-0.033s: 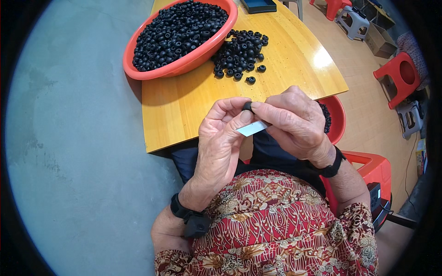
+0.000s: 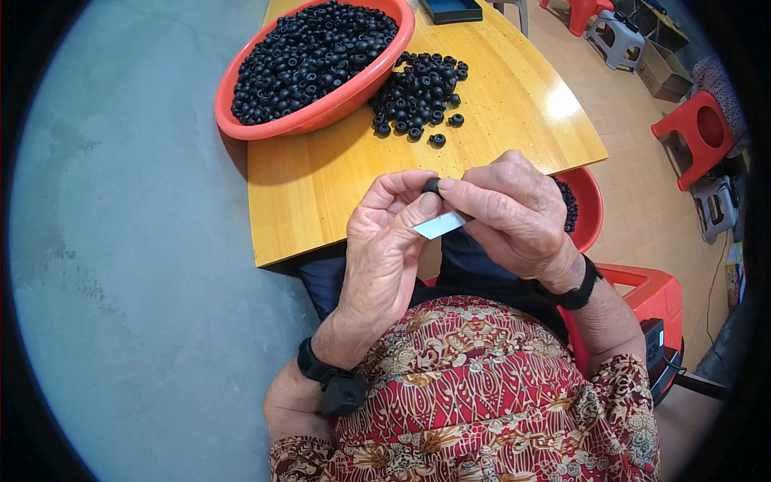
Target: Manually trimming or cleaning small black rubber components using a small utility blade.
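My left hand (image 2: 387,229) pinches a small round black rubber-like part (image 2: 431,186) between thumb and fingertips. My right hand (image 2: 518,210) is closed around a flat silver knife blade (image 2: 440,226), whose slanted end sticks out toward my left thumb. The right thumb and fingertips meet the black part too, so both hands come together over the table's near edge. How the knife is held inside the right fingers is hidden. Beyond my hands lies a loose pile of similar black parts (image 2: 418,92), ring-shaped with hollow centres.
A large red basin (image 2: 321,124) heaped with black parts stands on the yellow wooden table (image 2: 321,193). Another red basin (image 2: 593,210) with black parts sits below the table's right edge. A dark tray (image 2: 454,10) rests at the far edge. Red stools (image 2: 697,136) stand right.
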Available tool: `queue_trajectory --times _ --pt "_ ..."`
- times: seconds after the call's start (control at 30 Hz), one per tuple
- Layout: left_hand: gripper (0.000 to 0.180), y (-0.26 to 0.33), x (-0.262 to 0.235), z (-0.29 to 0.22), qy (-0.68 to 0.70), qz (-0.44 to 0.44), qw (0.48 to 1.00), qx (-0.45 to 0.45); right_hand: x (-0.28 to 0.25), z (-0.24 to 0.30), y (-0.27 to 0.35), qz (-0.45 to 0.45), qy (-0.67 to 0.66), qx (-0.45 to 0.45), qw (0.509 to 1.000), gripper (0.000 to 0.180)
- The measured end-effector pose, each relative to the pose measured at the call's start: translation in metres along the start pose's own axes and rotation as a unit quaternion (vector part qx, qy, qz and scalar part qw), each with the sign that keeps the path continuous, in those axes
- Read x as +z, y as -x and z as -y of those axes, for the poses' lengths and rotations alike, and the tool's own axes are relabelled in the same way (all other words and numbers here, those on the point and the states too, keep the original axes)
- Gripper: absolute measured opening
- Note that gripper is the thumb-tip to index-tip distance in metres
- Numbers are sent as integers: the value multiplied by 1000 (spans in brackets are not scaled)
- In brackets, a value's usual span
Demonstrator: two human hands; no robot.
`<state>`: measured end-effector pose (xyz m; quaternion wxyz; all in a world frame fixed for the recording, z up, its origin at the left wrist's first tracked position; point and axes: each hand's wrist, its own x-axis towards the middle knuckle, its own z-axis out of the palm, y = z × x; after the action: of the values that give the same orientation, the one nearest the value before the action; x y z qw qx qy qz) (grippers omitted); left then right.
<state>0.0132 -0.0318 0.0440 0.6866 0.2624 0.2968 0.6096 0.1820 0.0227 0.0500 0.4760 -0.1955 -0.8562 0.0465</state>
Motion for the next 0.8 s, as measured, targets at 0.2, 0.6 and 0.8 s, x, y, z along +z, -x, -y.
queue_trajectory --times 0.2,0.6,0.8 --pt "21 -1 0 1 47 4 999 1 1 2 -3 -7 -6 4 1000 38" --pt "31 -1 -9 1 39 12 999 5 1 2 -2 8 -27 47 999 36" --pt "27 -1 -6 1 32 10 999 5 4 1 -1 -8 -33 66 997 36"
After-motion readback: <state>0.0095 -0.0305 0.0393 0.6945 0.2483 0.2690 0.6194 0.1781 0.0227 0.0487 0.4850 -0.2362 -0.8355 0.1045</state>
